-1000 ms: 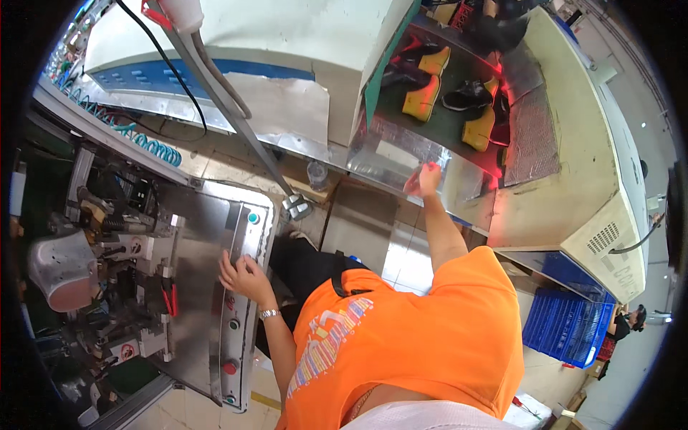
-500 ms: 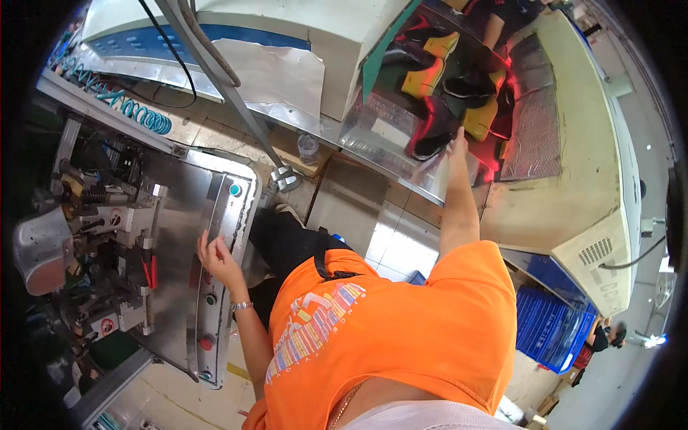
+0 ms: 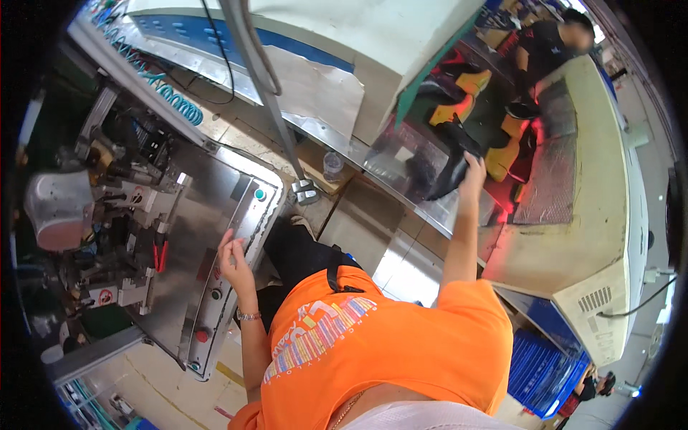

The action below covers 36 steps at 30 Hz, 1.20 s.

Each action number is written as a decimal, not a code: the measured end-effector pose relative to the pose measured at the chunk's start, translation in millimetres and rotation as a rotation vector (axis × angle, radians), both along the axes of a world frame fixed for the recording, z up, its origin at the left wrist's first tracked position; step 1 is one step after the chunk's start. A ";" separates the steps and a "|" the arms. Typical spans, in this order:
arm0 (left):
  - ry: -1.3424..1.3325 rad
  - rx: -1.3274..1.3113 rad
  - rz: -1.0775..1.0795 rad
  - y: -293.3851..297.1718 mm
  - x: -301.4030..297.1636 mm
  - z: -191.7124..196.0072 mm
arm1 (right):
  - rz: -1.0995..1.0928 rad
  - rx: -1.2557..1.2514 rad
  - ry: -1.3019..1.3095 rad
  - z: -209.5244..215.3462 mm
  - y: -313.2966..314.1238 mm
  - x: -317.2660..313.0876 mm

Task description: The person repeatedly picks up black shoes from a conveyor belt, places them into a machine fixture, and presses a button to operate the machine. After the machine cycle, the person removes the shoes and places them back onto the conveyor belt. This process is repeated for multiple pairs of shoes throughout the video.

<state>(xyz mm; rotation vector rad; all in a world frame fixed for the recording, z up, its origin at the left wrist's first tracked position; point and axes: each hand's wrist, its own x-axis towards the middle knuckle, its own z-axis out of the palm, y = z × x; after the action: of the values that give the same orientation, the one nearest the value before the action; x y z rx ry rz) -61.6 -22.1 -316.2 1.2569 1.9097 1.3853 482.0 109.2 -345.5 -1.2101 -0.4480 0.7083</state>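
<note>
My right hand (image 3: pixel 471 175) reaches out over the near end of the red-lit conveyor, fingers closed on the edge of a black shoe upper (image 3: pixel 451 161). The upper is raised a little and slightly blurred. Beyond it, yellow shoe lasts (image 3: pixel 502 159) and more dark uppers lie on the belt under the red light. My left hand (image 3: pixel 236 266) hovers at the edge of a metal control panel (image 3: pixel 228 247), its fingers loosely stretched and holding nothing. A green button (image 3: pixel 259 194) and a red button (image 3: pixel 202 335) are on that panel.
A machine with clamps (image 3: pixel 132 215) stands at left. The cream conveyor housing (image 3: pixel 573 244) is at right, with blue crates (image 3: pixel 548 373) below. A grey metal pole (image 3: pixel 269 93) slants down ahead. Across the belt, a co-worker in black (image 3: pixel 548 54) reaches toward a dark shoe (image 3: pixel 523 109).
My right hand has taken hold of the black upper and shifted it from where it lay on the belt. My left hand stays by the panel. The co-worker shows more, as the view has shifted.
</note>
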 end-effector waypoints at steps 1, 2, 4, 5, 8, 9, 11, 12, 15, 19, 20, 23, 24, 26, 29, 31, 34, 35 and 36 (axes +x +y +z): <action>-0.113 0.004 -0.040 -0.8 5.5 3.8 | 0.071 0.003 0.131 36.6 -18.1 -24.1; -0.224 0.007 -0.092 1.4 15.8 13.4 | 0.216 0.023 0.238 60.1 -39.6 -36.8; -0.338 0.028 -0.263 6.7 36.8 30.7 | 0.454 0.258 0.481 89.5 -67.5 -80.6; -0.337 0.042 -0.387 11.6 48.3 39.2 | 0.432 0.410 0.619 103.9 -72.4 -121.9; -0.572 0.110 -0.697 24.6 87.7 82.0 | 0.551 0.246 0.657 119.1 -90.2 -211.0; -0.738 0.166 -0.743 27.9 97.5 93.1 | 0.664 0.199 0.647 120.6 -92.8 -233.0; -1.090 -0.104 -0.719 23.2 89.5 115.1 | 0.941 0.204 0.626 126.6 -92.0 -271.7; -1.260 -0.020 -0.733 30.1 81.1 84.1 | 1.115 0.229 0.598 133.3 -87.8 -290.0; -1.394 0.176 -0.688 17.8 19.3 109.5 | 1.594 0.401 0.484 152.4 -54.8 -327.1; -0.869 0.104 -0.419 -20.5 -55.8 190.6 | 1.983 0.112 0.362 143.5 36.4 -367.3; -0.753 0.187 -0.410 -29.2 -63.7 210.8 | 2.023 0.175 0.135 169.9 39.8 -389.9; -0.496 0.316 -0.434 -44.2 -92.4 257.7 | 2.215 0.483 -0.244 272.1 36.9 -438.1; -0.391 0.350 -0.399 -45.5 -103.1 276.0 | 2.051 0.472 -0.122 297.2 21.1 -448.0; -0.216 0.457 -0.320 -30.5 -119.2 307.3 | 1.929 0.626 -0.107 325.8 29.5 -469.7; -0.381 0.669 -0.225 17.5 -146.9 322.1 | 1.629 0.509 -0.144 352.7 51.8 -510.6; -0.547 0.671 -0.183 36.1 -166.2 320.2 | 1.675 0.483 -0.014 357.2 63.4 -537.6; -0.690 0.690 -0.151 51.2 -171.9 311.7 | 1.658 0.418 0.192 352.7 75.3 -560.7; -0.721 0.701 -0.149 57.3 -172.6 310.6 | 1.641 0.411 0.217 348.1 83.5 -564.9; -0.714 0.702 -0.140 62.9 -177.3 307.5 | 1.679 0.391 0.194 346.8 89.1 -569.4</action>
<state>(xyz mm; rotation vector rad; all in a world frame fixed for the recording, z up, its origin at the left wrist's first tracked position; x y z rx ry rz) -238.9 40.8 -8.6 0.9262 0.8633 2.1429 -87.4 198.3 1.3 -0.1328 -1.3752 1.9858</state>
